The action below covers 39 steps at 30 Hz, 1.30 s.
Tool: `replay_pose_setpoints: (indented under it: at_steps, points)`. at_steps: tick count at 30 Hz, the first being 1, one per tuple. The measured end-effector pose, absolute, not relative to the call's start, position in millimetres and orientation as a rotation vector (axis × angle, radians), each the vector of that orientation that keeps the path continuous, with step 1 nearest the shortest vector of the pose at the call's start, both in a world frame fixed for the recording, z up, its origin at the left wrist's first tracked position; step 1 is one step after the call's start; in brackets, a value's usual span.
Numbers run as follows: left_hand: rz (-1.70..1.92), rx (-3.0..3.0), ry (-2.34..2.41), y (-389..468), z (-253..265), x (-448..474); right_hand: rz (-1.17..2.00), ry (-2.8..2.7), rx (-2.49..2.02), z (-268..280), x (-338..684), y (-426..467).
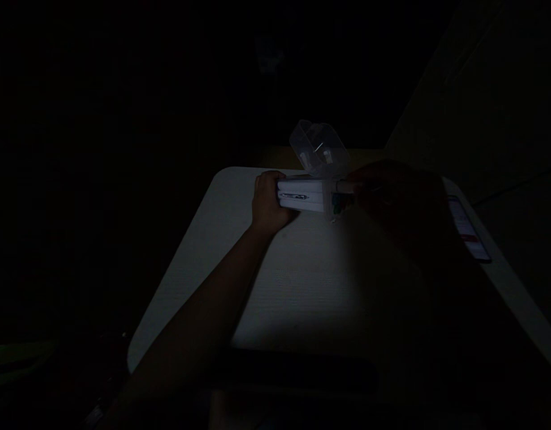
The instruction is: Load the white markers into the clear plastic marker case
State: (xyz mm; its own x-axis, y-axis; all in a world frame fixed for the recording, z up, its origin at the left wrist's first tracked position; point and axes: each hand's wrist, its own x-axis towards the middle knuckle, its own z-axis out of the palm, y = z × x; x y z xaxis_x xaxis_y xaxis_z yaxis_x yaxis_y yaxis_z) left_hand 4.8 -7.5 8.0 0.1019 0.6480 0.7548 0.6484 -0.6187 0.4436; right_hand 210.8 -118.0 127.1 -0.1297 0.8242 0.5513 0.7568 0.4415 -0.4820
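Observation:
A clear plastic case (327, 203) of white-barrelled markers (302, 187) lies on its side at the far part of the table. Its hinged lid (320, 146) stands open, tipped up and back. My left hand (266, 203) is wrapped round the closed end of the case. At the open end, dark and green marker caps (337, 203) stick out. My right hand (380, 186), deep in shadow, is closed at that end on a marker (345, 186) that partly projects from the case. Its fingertips are hard to make out.
The pale table (302, 280) has rounded corners, and much of its right side lies in shadow. A phone (469, 230) with a lit screen rests near the right edge, beyond my right forearm. The surroundings are almost black.

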Motion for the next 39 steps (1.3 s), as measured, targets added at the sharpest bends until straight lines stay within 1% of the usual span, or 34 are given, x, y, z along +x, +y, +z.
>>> replay_pose_setpoints:
  at_steps: [4,9,11,18,22,30,36,39]
  points:
    - [-1.594,-2.316,-1.354,-8,9,5,0.052,-1.862,-1.335,125,210,-116]
    - [-1.590,-2.318,-1.383,-9,10,5,0.187,-1.675,-1.377,123,202,-117]
    - [-1.583,-2.324,-1.400,-10,11,6,0.190,-1.674,-1.381,122,200,-117]
    - [-1.574,-2.326,-1.386,-9,10,6,-0.045,-1.858,-1.177,110,202,-110]
    - [-1.587,-2.328,-1.374,-9,11,7,-0.032,-1.899,-1.123,106,202,-108]
    - [-1.574,-2.320,-1.407,-9,12,7,-0.028,-1.925,-1.166,105,204,-107]
    - [-1.670,-2.322,-1.450,-7,8,5,-0.156,-1.865,-1.235,104,213,-102]
    - [-1.675,-2.378,-1.455,-6,6,4,-0.168,-1.880,-1.242,103,215,-100]
